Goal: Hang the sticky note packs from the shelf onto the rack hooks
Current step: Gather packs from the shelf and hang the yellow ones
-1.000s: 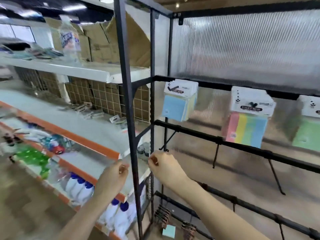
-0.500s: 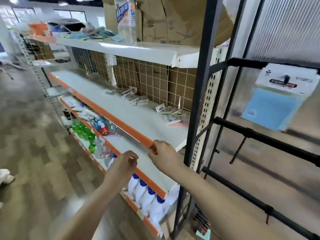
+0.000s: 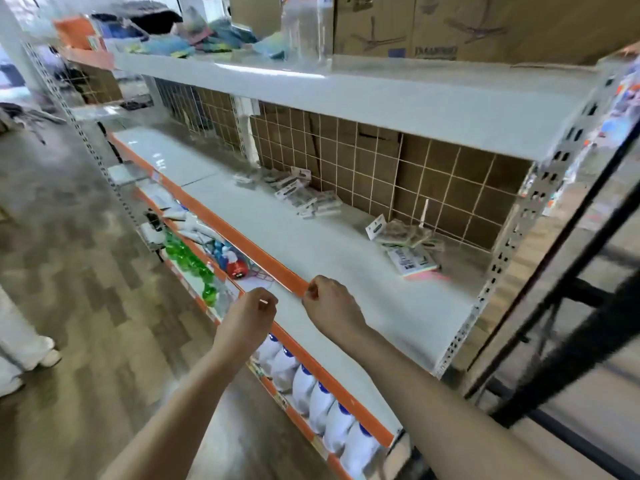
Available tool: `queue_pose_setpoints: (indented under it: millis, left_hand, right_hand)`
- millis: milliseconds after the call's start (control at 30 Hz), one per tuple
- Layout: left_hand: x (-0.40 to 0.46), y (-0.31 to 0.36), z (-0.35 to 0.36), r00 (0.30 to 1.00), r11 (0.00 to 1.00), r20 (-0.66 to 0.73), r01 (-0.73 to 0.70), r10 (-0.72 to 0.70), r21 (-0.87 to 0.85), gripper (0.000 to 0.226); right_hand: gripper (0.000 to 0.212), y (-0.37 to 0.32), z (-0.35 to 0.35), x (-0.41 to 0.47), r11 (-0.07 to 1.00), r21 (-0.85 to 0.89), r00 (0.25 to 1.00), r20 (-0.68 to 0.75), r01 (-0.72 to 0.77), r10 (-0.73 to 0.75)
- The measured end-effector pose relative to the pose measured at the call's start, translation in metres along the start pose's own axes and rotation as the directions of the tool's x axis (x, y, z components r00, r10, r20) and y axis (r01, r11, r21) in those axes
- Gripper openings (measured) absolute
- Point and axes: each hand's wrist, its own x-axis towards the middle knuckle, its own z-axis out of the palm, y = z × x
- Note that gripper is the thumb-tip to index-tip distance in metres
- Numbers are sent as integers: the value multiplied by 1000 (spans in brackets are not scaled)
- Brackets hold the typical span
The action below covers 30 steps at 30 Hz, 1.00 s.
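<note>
Sticky note packs lie on the white shelf: a near pile at the back right and a farther pile along the wire grid. My left hand hovers just in front of the shelf's orange front edge, fingers curled, holding nothing. My right hand is over that edge beside it, fingers also curled and empty. Both hands are well short of the packs. The black rack stands at the far right, blurred; no hooks or hung packs show.
Above is a white shelf with cardboard boxes, a clear bottle and cloths. Below, white bottles with blue caps, green bottles and spray bottles. A person's white shoes stand on the floor at left.
The view has swung left from the black rack with its hung packs to the white shelf. Both hands stayed close together in front, now at the shelf's orange edge.
</note>
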Motion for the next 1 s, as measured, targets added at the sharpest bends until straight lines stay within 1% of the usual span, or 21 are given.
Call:
queue_pose_setpoints:
  millis: [133, 267, 367, 500, 633, 700, 833, 1000]
  left_hand:
    - [40, -20, -8, 1000, 1000, -21, 10, -10, -18, 22]
    - [91, -37, -14, 999, 999, -7, -52, 52, -13, 25]
    - [133, -53, -21, 997, 997, 14, -78, 78, -18, 24]
    - [187, -81, -39, 982, 982, 43, -187, 186, 19, 23]
    - [235, -108, -65, 967, 971, 104, -236, 231, 35, 23]
    - [256, -118, -76, 952, 956, 134, -286, 276, 60, 22]
    - [298, -123, -89, 919, 930, 194, -362, 343, 68, 22]
    - [340, -108, -89, 904, 917, 239, -386, 354, 104, 24]
  right_hand:
    - [25, -14, 19, 37, 1000, -23, 1000, 14, -14, 14]
    - [24, -27, 38, 79, 999, -31, 1000, -3, -14, 13]
    - [22, -37, 56, 113, 998, -48, 998, -27, -49, 48]
    - [22, -60, 79, 157, 990, -56, 990, -59, -128, 125]
    - [23, -86, 99, 195, 978, -81, 980, -71, -191, 185]
    - [23, -97, 108, 213, 970, -99, 973, -87, -221, 213]
    - [24, -109, 123, 247, 958, -153, 969, -94, -241, 228]
    - [28, -106, 129, 291, 931, -233, 959, -97, -281, 265]
